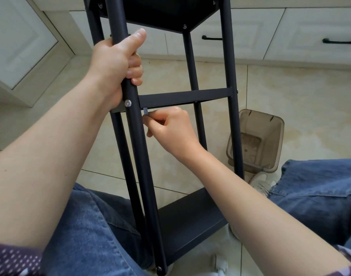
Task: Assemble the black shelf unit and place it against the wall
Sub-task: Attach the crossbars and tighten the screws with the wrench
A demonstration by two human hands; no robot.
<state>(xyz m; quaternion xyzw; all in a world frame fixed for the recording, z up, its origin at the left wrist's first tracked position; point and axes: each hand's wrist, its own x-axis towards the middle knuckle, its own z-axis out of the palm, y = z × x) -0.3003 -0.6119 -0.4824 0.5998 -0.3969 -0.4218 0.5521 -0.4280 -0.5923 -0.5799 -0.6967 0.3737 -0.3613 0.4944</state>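
The black shelf unit (186, 96) stands between my knees, with three shelves joined by round black posts. My left hand (116, 64) grips the near left post (142, 176) just above the middle shelf, thumb up along the tube. A silver bolt head (128, 103) shows on that post at the middle shelf. My right hand (170, 130) pinches a small grey hex key (145, 112) whose tip points up under the middle shelf's front edge, right beside the post. The top shelf (166, 14) is cut off by the frame's upper edge. The bottom shelf (190, 220) lies near my legs.
A translucent brown plastic bin (256, 140) lies on the beige tile floor to the right of the unit. White cabinets with black handles (340, 41) run along the back; another white cabinet door (21, 46) stands at the left. My jeans-clad legs flank the unit.
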